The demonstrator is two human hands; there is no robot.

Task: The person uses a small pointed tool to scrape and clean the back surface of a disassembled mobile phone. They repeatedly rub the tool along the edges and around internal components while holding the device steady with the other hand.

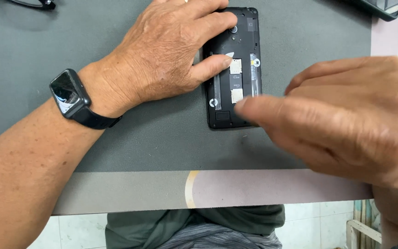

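Phone (234, 69), back cover off, lies face down on grey mat (153, 138), toward 12 o'clock of worktop (130, 191). Left hand (171, 50) presses flat on its left edge, fingers spread, thumb on inner frame, likely steadying it. Right hand (346, 115), blurred, holds nothing, forefinger reaching from 3 o'clock to lower card slot. Smartwatch (70, 94) on left wrist. Dark object (383, 7) at 1 o'clock corner.
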